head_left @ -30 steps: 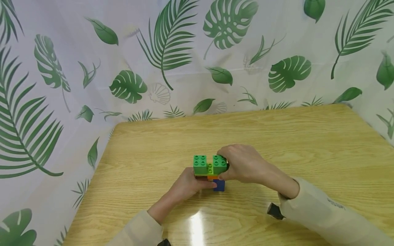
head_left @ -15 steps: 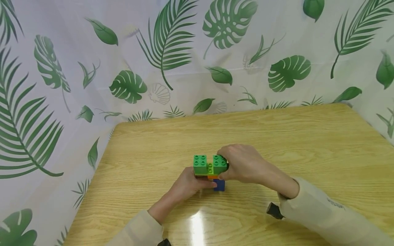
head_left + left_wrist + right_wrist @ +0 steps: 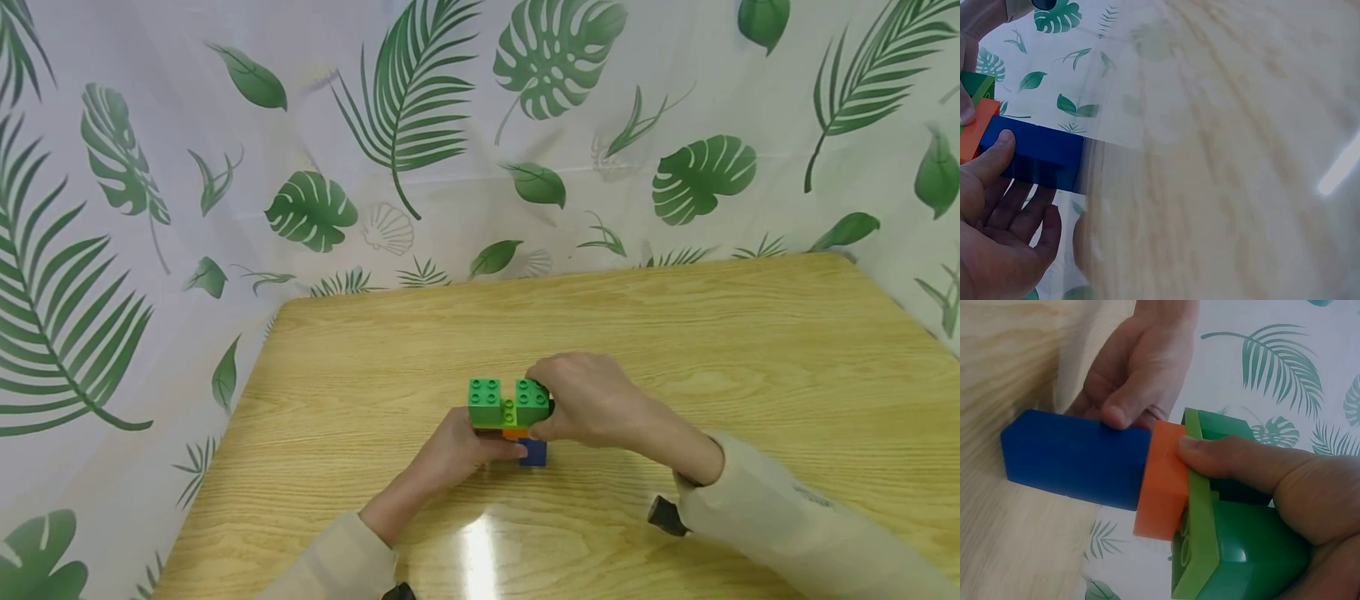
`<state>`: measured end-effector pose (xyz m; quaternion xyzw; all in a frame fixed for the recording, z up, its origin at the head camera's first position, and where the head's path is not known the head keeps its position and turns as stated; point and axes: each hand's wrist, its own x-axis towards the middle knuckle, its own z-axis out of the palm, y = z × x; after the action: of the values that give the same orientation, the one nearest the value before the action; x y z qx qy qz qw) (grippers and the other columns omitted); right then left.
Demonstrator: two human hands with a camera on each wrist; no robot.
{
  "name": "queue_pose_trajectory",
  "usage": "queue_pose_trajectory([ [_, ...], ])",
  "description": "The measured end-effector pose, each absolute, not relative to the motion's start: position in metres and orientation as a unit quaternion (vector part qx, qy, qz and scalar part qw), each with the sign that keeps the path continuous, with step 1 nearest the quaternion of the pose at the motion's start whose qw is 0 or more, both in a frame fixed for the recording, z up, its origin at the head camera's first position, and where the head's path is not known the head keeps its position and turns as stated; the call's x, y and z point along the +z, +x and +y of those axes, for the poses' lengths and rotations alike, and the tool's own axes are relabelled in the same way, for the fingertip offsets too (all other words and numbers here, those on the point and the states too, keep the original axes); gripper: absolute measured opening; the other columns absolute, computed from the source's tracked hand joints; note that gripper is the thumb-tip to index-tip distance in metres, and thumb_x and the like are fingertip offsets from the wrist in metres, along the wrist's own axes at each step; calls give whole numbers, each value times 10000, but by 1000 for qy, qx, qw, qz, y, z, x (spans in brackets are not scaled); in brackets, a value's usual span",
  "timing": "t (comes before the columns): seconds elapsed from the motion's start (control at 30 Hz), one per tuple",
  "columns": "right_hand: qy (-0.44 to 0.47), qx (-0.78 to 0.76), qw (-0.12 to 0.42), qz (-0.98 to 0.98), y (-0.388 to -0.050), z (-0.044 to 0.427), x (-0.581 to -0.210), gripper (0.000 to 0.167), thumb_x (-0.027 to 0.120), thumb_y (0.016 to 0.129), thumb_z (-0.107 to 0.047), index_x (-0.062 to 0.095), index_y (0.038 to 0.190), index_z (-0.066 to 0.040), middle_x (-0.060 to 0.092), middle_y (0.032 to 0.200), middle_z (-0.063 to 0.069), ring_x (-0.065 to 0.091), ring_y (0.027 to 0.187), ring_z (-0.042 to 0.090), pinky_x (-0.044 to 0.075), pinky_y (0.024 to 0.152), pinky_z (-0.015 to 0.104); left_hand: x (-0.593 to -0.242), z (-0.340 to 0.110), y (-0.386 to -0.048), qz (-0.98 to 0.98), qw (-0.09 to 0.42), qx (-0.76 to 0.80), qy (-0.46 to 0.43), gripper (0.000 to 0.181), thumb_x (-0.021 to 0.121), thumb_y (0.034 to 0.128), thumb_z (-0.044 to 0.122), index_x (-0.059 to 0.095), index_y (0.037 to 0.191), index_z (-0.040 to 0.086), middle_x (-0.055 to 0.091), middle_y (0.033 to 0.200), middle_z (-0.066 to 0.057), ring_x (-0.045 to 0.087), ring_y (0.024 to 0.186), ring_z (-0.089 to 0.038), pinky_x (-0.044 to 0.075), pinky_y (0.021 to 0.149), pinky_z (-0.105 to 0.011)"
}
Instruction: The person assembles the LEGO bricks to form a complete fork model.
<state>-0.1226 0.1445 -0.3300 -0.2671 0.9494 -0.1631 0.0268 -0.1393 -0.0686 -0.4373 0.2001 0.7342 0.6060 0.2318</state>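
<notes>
A small tower of toy building bricks stands upright near the table's middle. Its lowest part is a tall blue block (image 3: 1072, 456), whose bottom end meets the tabletop in the left wrist view. An orange brick (image 3: 1163, 481) sits on the blue one, then a lime-green plate (image 3: 1200, 550) wider than both. Two green bricks, one on the left (image 3: 484, 403) and one on the right (image 3: 532, 402), top the plate with a gap between. My left hand (image 3: 453, 450) holds the blue block, thumb on its near face. My right hand (image 3: 592, 400) grips the right green brick, its thumb at the orange brick and plate.
The wood-grain table (image 3: 360, 358) spreads around the tower, with a bright light reflection near its front. A white leaf-print cloth (image 3: 450, 167) hangs behind and at the sides. Dark objects show at both sleeves, the clearer one a black piece (image 3: 666, 517) by the right sleeve.
</notes>
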Motion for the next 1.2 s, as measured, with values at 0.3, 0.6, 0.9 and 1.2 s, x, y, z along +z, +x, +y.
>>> queue_pose_trajectory([
  [0.3,-275,-168,22,947,-124,144,-332,325,947,743,-236,701,911,-107,632,788,-75,542,681,84,478,598,274,-435,-69,-140,746,223,594,204,374,836,887,119,729,1244,145,742,1156,11,688,1037,-149,552,907,-297],
  [0.6,-288,-171,31,942,-128,146,-334,308,941,742,-233,690,884,-125,611,763,-88,525,660,79,454,573,266,-436,-68,-140,752,221,588,203,364,841,888,154,736,1236,153,744,1155,16,684,1038,-147,546,913,-301],
  [0.9,-302,-169,38,937,-132,148,-334,316,941,742,-247,703,913,-127,626,789,-93,537,680,76,465,582,266,-437,-68,-139,748,215,593,208,373,837,894,162,732,1251,181,739,1181,27,679,1072,-147,538,932,-294],
  [1.2,-304,-173,38,936,-133,148,-332,300,936,744,-234,696,893,-132,613,770,-95,530,668,77,458,572,264,-435,-67,-139,741,223,598,208,373,822,907,151,722,1265,179,733,1197,19,676,1082,-151,542,933,-305],
])
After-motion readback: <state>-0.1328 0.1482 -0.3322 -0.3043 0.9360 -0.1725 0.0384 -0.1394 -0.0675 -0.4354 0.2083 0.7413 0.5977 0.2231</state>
